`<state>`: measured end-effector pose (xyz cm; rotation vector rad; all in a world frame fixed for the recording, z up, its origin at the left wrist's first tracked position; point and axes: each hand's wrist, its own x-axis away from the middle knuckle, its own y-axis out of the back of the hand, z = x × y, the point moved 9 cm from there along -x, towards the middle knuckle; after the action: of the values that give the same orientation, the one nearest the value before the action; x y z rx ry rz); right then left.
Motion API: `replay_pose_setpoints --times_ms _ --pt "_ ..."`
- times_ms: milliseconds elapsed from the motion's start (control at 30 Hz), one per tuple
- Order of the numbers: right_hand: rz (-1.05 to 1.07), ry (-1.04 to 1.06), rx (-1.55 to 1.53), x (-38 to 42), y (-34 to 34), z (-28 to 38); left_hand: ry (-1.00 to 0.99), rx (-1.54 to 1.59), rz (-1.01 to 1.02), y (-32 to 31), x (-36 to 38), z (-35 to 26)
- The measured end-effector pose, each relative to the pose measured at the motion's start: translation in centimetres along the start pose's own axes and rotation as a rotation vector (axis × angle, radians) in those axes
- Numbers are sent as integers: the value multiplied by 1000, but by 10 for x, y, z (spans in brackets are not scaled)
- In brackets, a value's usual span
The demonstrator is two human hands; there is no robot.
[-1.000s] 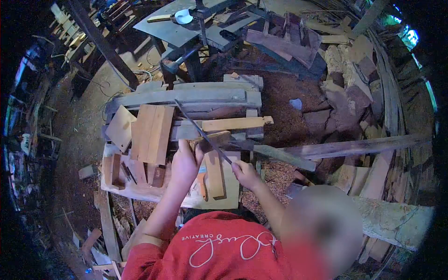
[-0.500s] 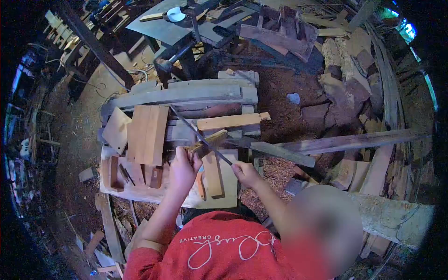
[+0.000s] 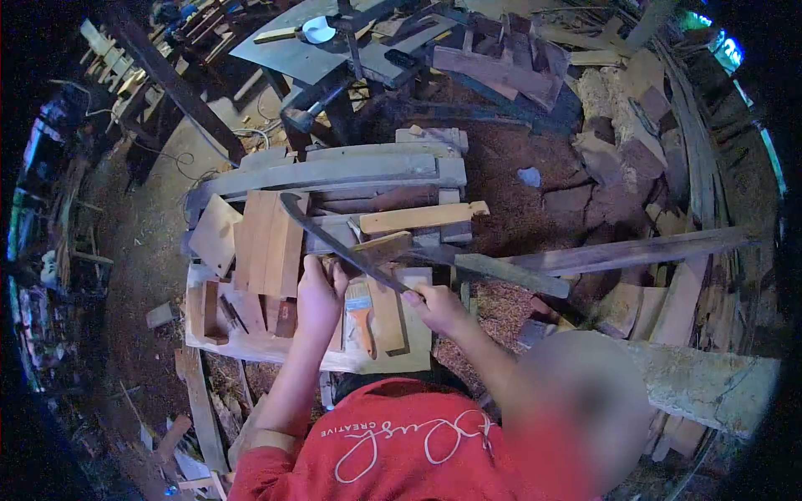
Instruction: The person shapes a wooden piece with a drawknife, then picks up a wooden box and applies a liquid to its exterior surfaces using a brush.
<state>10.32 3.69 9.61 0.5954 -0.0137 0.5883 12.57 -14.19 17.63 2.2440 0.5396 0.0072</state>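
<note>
My right hand [image 3: 439, 307] is closed around the grip end of a machete [image 3: 334, 240], whose long dark blade slants up to the left and ends in a curved tip. A short piece of wood [image 3: 386, 247] is in my left hand [image 3: 322, 284], its fingers wrapped round the near end. The blade crosses over this wood just beyond my left fingers. Below my hands, a paintbrush [image 3: 362, 321] with an orange handle lies on the pale board [image 3: 292, 355], beside a narrow wooden strip [image 3: 388, 321].
Flat wooden boards [image 3: 266, 238] are stacked at the left of the bench. A light wooden batten [image 3: 422, 218] lies farther back. Long beams [image 3: 635, 250] stretch to the right. A metal-topped table [image 3: 292, 54] stands behind, and sawdust covers the ground.
The machete has turned so its broad face and curved tip show more. My left hand has shifted slightly left, uncovering the paintbrush's bristles.
</note>
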Motion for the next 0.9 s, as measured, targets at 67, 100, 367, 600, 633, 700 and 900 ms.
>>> replay_pose_setpoints --times_ms 67,100,367,600,633,700,900 --pt "20 -20 2 2 -3 -8 -5 -8 10 2 1 -7" --pt "-11 -69 -55 0 -6 -26 -7 3 13 2 1 -8" --pt "-94 -124 -27 4 -2 -28 -56 -57 -4 6 -3 -14" --pt "-113 -178 -67 -12 -12 -68 -66 -25 2 2 -3 -5" --pt "-122 -261 -78 -14 -11 -81 -73 -26 -1 4 -3 -7" --pt "-121 -263 -45 -12 -9 -79 -50 -18 13 4 0 -13" --pt "-100 -95 -69 1 -9 -36 -79 -8 29 -1 -4 -15"
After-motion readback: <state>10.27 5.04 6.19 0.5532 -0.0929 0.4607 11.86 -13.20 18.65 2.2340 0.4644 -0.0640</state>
